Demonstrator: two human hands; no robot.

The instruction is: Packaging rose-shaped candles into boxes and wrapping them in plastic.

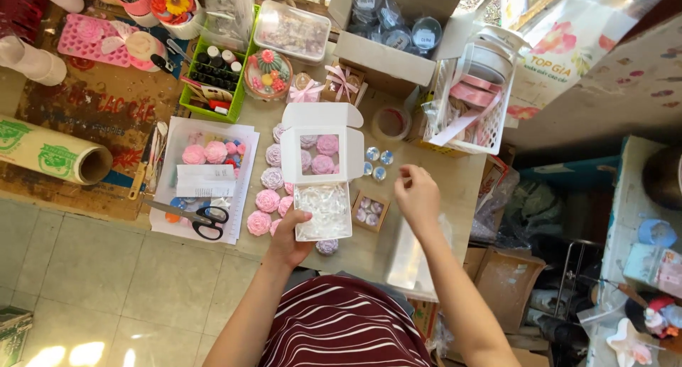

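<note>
An open white gift box [323, 212] lined with clear shredded filler lies on the table; its lid with a square window [321, 154] is folded back over pink and purple flower-shaped pieces. My left hand [290, 236] grips the box's near left edge. My right hand [418, 193] hovers to the right of the box with fingers pinched, just past three small clear domed pieces [376, 163]. A row of pink and purple flower pieces [268, 200] lies left of the box. A small brown tray [370, 211] of tiny pieces sits right of it.
Black-handled scissors [199, 218] lie on white paper at left, beside a clear bag of pink flowers [206, 154]. A roll of film [53, 154], a green bin of bottles [212, 76], a white basket with pink ribbon [472, 104] and a tape roll [391, 122] stand around.
</note>
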